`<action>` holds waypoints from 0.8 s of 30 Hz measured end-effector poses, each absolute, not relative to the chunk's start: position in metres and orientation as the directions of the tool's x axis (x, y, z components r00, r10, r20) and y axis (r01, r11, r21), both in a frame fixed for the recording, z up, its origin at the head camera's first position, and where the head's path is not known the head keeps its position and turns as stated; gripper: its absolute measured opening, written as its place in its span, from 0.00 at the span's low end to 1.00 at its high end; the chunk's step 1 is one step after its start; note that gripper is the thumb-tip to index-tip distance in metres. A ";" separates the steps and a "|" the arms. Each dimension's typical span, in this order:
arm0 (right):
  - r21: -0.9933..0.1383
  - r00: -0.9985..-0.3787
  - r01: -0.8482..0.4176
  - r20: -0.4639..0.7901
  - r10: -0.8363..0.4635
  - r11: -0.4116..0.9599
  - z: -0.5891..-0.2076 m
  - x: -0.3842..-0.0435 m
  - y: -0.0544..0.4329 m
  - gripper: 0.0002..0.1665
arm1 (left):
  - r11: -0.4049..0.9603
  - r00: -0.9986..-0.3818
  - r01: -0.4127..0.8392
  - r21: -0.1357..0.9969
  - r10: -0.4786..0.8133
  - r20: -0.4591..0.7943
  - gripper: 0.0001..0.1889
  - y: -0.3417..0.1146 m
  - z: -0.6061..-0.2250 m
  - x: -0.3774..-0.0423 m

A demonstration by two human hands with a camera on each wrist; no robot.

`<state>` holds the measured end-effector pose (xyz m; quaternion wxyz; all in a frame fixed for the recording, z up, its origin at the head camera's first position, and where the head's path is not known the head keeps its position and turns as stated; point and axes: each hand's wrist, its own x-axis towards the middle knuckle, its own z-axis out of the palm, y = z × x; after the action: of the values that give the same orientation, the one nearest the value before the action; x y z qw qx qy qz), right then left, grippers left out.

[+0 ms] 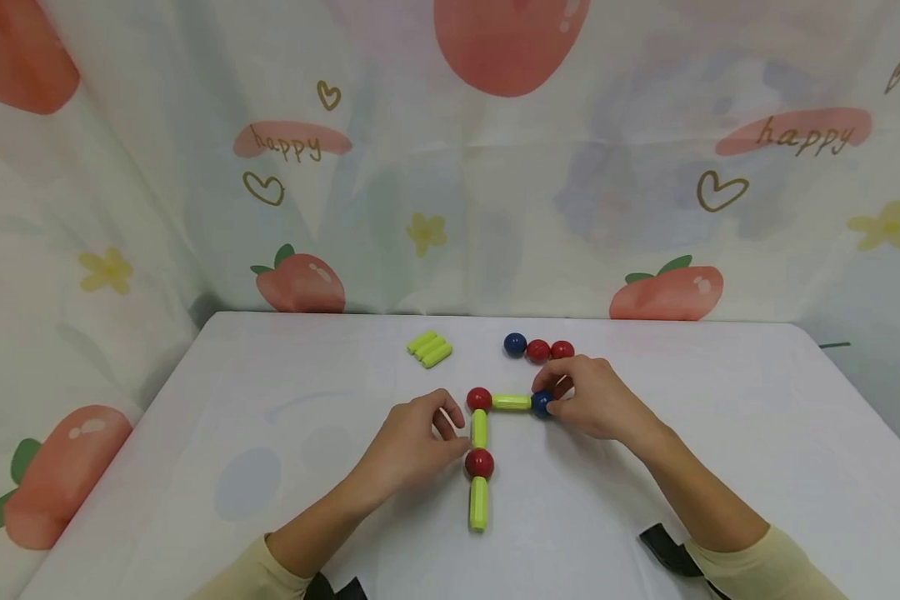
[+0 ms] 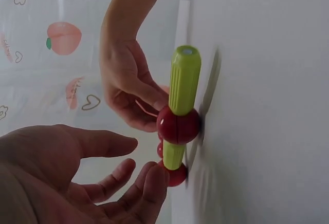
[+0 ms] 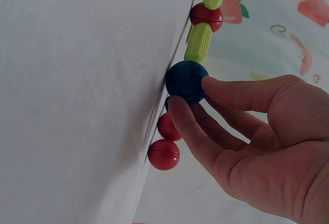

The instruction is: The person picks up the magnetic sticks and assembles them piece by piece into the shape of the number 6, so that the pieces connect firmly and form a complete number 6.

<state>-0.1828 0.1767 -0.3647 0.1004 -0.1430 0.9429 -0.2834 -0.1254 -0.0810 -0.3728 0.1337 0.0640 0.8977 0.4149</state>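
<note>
Yellow-green ribbed rods and shiny balls form an L-shaped chain on the white table. From its near end run a rod (image 1: 478,505), a red ball (image 1: 479,463), a second rod (image 1: 479,428) and a corner red ball (image 1: 478,398). A third rod (image 1: 510,402) leads right to a dark blue ball (image 3: 184,80). My right hand (image 1: 598,402) pinches that blue ball between thumb and fingertips. Left of the chain, my left hand (image 1: 418,435) hovers with loosely bent fingers and nothing between them, its fingertips close to the upright rod in the head view.
Behind the chain lie three loose rods (image 1: 430,348) side by side. To their right, a loose blue ball (image 1: 515,344) and two red balls (image 1: 538,351) sit in a row. A fruit-patterned curtain (image 1: 465,192) hangs along the table's back edge.
</note>
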 end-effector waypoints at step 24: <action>-0.573 -0.941 -0.201 -0.113 -0.319 0.795 -0.366 -0.184 0.176 0.12 | 0.681 -0.890 0.178 0.711 0.420 -0.180 0.15 -0.073 -0.378 -0.199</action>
<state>-0.1837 0.1764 -0.3658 0.1025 -0.1381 0.9417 -0.2890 -0.1985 -0.0735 -0.3783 0.1667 0.1658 0.9014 0.3635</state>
